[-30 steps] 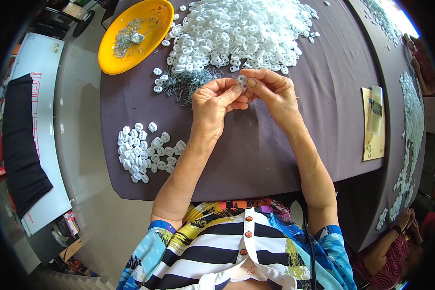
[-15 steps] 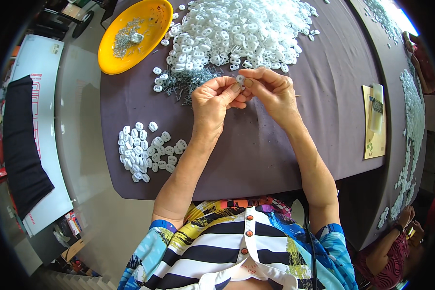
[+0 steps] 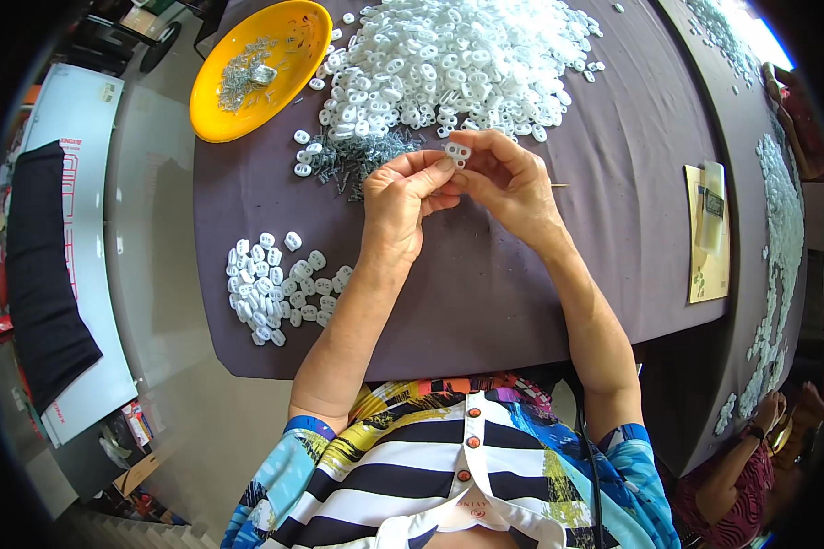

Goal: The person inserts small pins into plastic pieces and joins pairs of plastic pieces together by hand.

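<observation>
My left hand [image 3: 398,201] pinches a small white oval plastic piece with two holes [image 3: 457,153] between thumb and fingertips. The fingers of my right hand [image 3: 515,188] close on the same piece from the other side, its thumb below it. Just beyond my hands lies a big heap of similar white plastic pieces [image 3: 467,64]. Left of the fingertips is a pile of tiny grey metal parts [image 3: 357,160], too small to make out singly. Nearer my left forearm, a separate group of white pieces [image 3: 264,288] rests on the dark tablecloth [image 3: 467,311].
A yellow oval plate [image 3: 212,114] with small metal parts stands at the far left. A thin stick [image 3: 559,186] lies right of my right hand. A tan card [image 3: 707,233] is near the table's right edge. Another person's hands [image 3: 771,412] are at the neighbouring table.
My right thumb has slid down off the front of the white piece, so its holes show more. My left hand keeps its pinch, nearly in place.
</observation>
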A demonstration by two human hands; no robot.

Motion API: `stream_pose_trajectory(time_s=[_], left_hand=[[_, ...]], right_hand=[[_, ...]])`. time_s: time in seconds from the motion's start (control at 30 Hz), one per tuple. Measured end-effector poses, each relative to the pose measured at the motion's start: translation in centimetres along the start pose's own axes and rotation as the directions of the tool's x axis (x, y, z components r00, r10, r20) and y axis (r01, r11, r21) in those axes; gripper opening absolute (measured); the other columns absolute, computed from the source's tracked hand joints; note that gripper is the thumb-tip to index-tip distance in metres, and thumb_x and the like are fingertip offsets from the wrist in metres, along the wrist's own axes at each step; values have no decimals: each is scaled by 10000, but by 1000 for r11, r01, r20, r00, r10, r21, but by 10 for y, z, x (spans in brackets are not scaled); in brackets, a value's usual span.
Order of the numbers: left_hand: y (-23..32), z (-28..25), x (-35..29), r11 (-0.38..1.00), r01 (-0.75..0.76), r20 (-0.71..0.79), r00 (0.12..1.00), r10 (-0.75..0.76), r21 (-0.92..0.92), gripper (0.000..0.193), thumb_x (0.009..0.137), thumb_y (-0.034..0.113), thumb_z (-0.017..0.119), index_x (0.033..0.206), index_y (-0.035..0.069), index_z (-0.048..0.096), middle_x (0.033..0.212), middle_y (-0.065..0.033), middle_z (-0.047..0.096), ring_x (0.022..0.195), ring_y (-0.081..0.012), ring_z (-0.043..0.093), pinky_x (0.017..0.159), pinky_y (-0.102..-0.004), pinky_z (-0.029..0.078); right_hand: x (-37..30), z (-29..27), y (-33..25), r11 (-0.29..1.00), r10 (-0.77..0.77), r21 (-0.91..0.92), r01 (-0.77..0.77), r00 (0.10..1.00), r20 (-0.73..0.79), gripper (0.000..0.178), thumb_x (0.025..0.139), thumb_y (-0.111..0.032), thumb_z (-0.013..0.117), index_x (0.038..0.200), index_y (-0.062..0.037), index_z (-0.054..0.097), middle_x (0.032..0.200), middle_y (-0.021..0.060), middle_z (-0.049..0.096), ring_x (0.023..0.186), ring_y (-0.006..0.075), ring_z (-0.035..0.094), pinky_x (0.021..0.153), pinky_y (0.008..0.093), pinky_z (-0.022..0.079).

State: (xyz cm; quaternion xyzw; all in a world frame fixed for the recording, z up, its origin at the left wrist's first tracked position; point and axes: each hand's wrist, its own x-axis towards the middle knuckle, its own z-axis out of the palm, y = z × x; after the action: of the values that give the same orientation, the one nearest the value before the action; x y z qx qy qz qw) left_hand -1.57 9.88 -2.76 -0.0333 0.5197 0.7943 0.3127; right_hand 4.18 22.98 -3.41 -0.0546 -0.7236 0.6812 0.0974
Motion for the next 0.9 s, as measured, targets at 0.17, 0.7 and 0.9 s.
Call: stream_pose_trajectory(time_s=[0.17, 0.7, 0.9], left_hand=[[2, -2, -1, 995, 93, 8, 996, -93, -28, 138, 763, 86, 621, 877, 20, 581, 758, -81, 623, 641, -147, 602, 614, -282, 492], [0, 3, -4, 996, -73, 31, 997, 72, 41, 92, 779, 36, 603, 849, -21, 586, 746, -119, 632, 632, -174, 626, 581, -259, 520], [-1, 6, -3, 995, -99, -12, 995, 98, -29, 77, 771, 34, 616, 809, -29, 596, 722, -106, 634, 582, -132, 613, 536, -211, 501]], right_hand=[[-1, -2, -3, 993, -51, -108, 51, 999, 11, 308, 779, 36, 588, 1079, -17, 540, 861, 5, 573, 828, 59, 545, 720, 207, 456], [1, 4, -4, 960, 40, 280, -16, 996, -79, 184, 824, 15, 531, 989, 2, 613, 792, 1, 576, 712, 56, 535, 646, 201, 454], [0, 6, -1, 979, -37, 197, 54, 995, -89, 243, 793, 50, 562, 1028, -5, 589, 838, 0, 574, 748, 51, 537, 666, 195, 450]])
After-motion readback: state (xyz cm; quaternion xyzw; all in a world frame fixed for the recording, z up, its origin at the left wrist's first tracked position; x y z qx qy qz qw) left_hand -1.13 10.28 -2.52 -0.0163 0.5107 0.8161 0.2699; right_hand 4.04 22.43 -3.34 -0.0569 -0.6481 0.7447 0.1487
